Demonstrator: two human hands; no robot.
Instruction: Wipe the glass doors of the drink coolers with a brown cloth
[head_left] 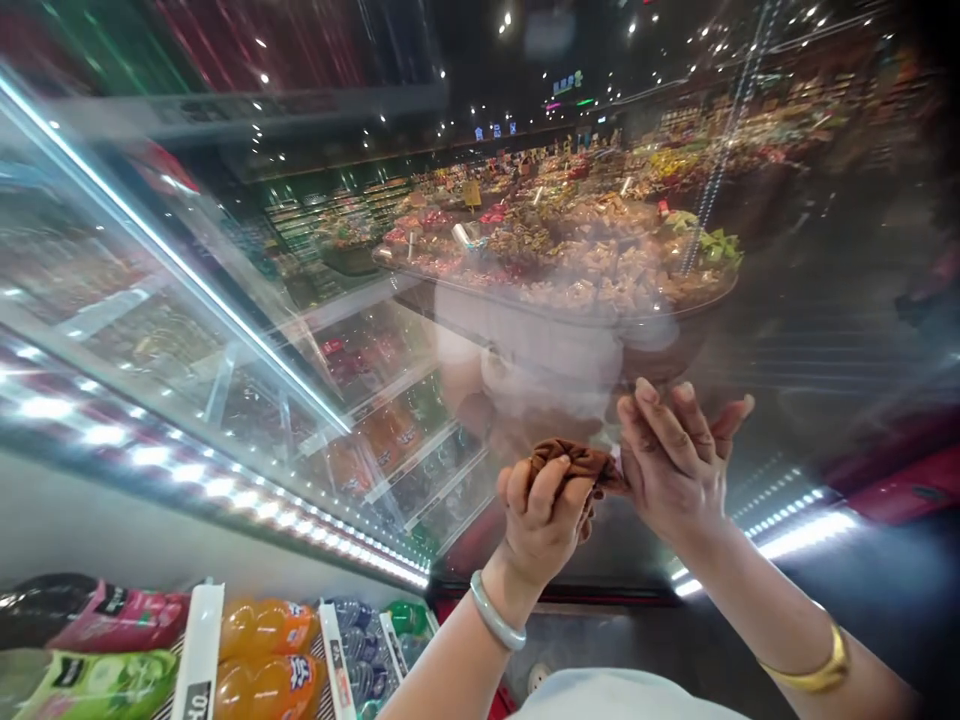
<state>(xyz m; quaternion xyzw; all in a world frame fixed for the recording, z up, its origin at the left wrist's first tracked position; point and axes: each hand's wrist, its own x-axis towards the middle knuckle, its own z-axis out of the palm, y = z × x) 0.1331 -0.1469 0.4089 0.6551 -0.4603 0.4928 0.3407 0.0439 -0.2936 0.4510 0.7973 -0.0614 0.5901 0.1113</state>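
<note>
A crumpled brown cloth [574,463] is bunched in my left hand [544,505], its fingers wrapped around it, close to the glass door [757,330]. My right hand [671,455] is just right of the cloth, its fingers stretched out and apart with the palm toward the glass. A loose end of the cloth reaches over to the base of the right hand; I cannot tell whether it touches. The glass mirrors the hands and the bright shop, so its surface is hard to separate from the reflections.
At the lower left, a drinks cooler holds orange soda bottles [270,685], a green-labelled bottle [105,682] and a dark bottle [90,610] between white shelf dividers [199,650]. A bright LED strip [187,472] slants above them. Shop displays show in the glass.
</note>
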